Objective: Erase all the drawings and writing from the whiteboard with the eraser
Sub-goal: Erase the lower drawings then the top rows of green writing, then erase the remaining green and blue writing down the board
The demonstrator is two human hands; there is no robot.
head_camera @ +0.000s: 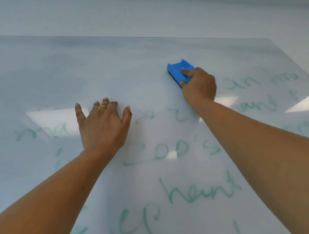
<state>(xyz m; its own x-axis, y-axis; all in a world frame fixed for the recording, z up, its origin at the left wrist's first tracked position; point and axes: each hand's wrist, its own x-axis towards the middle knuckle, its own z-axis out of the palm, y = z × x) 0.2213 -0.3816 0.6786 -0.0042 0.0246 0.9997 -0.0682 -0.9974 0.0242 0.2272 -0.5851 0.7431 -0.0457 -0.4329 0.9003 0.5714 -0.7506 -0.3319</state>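
The whiteboard (105,68) fills the view, and its upper part shows only faint smears. Green writing (197,191) covers the middle and lower board in several lines, partly smudged. My right hand (200,87) grips a blue eraser (180,72) and holds it against the board, above the top line of writing. My left hand (102,123), with a gold ring on one finger, rests flat on the board with its fingers spread, left of the eraser.
The board's top edge (140,37) runs across the upper view, with plain wall above it. Ceiling lights reflect as bright patches (307,101) on the glossy surface. More green writing (262,80) lies to the right of my right hand.
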